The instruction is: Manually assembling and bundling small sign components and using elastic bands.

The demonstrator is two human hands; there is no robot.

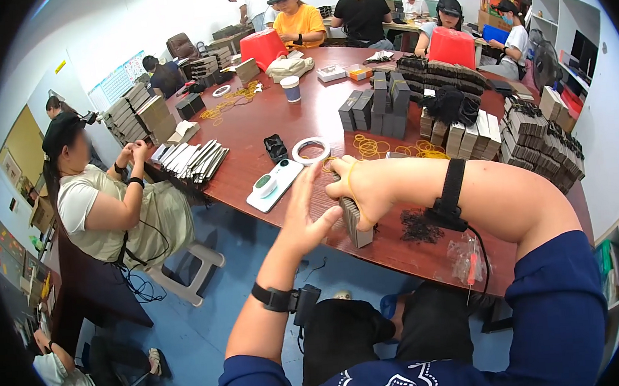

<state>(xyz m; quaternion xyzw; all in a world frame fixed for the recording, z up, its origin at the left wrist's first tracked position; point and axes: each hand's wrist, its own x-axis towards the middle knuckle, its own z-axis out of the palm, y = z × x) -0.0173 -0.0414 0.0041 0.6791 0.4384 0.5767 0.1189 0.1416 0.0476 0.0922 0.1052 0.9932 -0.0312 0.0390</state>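
A narrow stack of flat grey-brown cardboard pieces [355, 225] stands on edge near the table's front edge. Over its top, my right hand [363, 191] is closed round it, with a yellow rubber band looped across the back of the hand. My left hand [303, 221] is just to the left of the stack, fingers stretched and thumb apart, holding nothing. Whether its thumb touches the stack I cannot tell. Beyond my hands lie a white tape roll [311, 150] and a heap of loose yellow rubber bands [371, 146]. A white phone-like device [274, 186] lies left of my left hand.
Small black scraps [421, 227] and a clear plastic bag [467, 259] lie right of the stack. Grey box stacks [382, 109] and banded bundles [539, 141] stand farther right. A paper cup [290, 89] is farther back. A person [109, 200] sits at the left; others work behind.
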